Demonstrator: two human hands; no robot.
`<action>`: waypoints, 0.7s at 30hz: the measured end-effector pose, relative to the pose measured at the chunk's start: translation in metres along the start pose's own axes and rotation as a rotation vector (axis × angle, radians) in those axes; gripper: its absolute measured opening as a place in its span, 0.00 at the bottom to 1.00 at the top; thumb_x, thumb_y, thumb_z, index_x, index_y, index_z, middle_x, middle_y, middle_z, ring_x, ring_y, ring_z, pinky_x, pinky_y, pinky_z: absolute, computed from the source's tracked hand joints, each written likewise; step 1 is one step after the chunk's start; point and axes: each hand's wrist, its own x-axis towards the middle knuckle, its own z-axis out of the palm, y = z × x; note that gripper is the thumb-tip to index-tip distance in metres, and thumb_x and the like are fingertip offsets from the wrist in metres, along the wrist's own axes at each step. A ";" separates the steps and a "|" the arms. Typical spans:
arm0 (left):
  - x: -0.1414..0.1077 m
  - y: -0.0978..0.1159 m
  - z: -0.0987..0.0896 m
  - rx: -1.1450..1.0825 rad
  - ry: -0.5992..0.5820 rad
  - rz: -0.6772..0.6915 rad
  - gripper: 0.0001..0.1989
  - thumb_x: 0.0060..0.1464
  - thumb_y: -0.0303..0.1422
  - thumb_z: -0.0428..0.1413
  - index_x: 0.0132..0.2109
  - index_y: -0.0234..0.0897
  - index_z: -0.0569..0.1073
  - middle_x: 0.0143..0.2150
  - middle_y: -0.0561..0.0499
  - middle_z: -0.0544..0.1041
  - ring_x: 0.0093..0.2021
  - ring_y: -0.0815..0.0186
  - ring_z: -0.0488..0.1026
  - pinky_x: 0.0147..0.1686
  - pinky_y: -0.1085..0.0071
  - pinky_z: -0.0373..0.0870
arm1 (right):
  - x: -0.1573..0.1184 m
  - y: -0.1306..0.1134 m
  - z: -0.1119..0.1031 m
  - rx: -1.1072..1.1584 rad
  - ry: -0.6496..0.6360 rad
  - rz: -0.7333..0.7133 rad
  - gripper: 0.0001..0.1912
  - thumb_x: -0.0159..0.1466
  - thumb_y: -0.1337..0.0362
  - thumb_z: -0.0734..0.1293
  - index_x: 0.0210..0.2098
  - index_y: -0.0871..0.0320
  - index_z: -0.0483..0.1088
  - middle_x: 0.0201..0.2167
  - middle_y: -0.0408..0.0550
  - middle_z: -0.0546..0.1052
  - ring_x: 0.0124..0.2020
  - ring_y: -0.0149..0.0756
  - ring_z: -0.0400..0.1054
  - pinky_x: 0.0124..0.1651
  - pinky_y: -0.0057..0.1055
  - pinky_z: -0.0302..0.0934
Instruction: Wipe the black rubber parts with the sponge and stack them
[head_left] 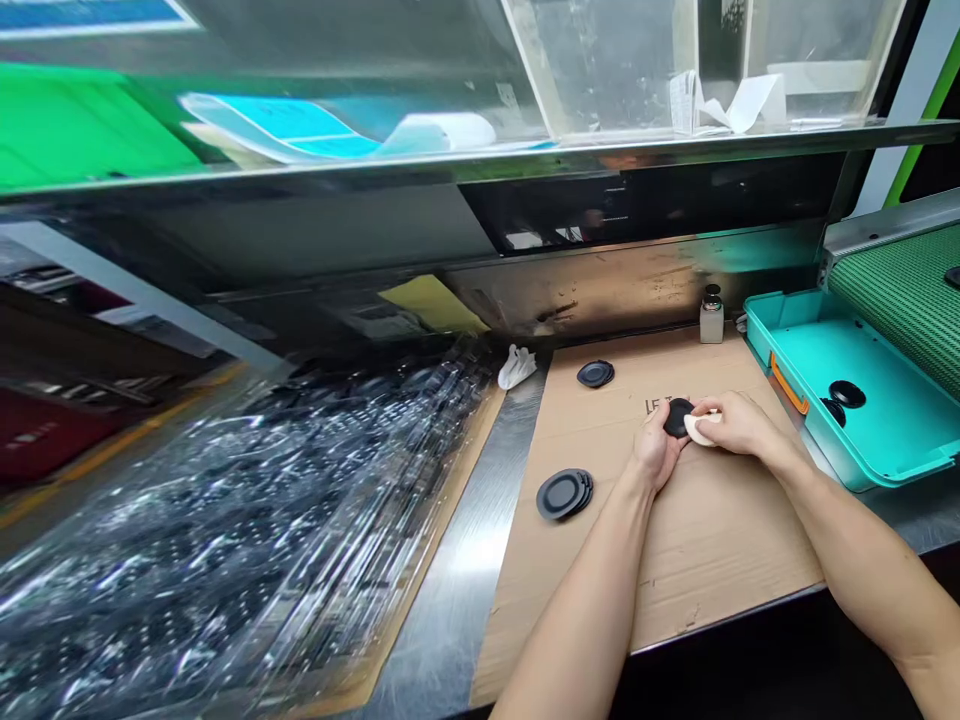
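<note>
Over the cardboard sheet [720, 530], my left hand [655, 450] grips a round black disc [677, 417] by its edge. My right hand [731, 422] pinches a white cloth [699, 430] against the disc's right side, with the fingers partly covering it. Left of my forearm lies a small stack of dark round discs [564, 494]. Farther back on the cardboard is another small group of black discs [595, 374]. What the discs belong to cannot be made out.
A teal tray [862, 470] with a few black round pieces [847, 393] stands at right, beside a green conveyor belt [907, 290]. A small bottle [712, 318] stands at the back. Clear plastic packaging [247, 520] covers the left. A crumpled white cloth [517, 367] lies nearby, under a metal shelf [480, 165].
</note>
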 end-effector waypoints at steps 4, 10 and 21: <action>0.004 -0.002 -0.003 -0.022 0.021 0.009 0.16 0.71 0.36 0.47 0.44 0.31 0.77 0.44 0.43 0.80 0.45 0.61 0.79 0.53 0.60 0.76 | -0.002 -0.007 0.009 -0.066 0.129 -0.018 0.19 0.66 0.59 0.65 0.55 0.50 0.78 0.48 0.46 0.82 0.50 0.41 0.76 0.53 0.29 0.65; 0.006 -0.001 -0.006 -0.074 0.004 -0.071 0.19 0.71 0.38 0.45 0.44 0.31 0.77 0.44 0.40 0.81 0.46 0.59 0.79 0.54 0.56 0.76 | -0.001 -0.009 0.017 -0.101 0.113 -0.073 0.18 0.70 0.54 0.63 0.56 0.46 0.76 0.51 0.43 0.81 0.52 0.41 0.75 0.54 0.31 0.65; 0.002 -0.006 0.001 -0.078 0.033 -0.074 0.19 0.71 0.36 0.45 0.43 0.30 0.78 0.40 0.43 0.82 0.42 0.61 0.79 0.54 0.57 0.75 | -0.002 -0.023 0.017 -0.390 0.162 0.243 0.27 0.75 0.46 0.53 0.67 0.43 0.65 0.45 0.54 0.82 0.45 0.50 0.77 0.48 0.40 0.64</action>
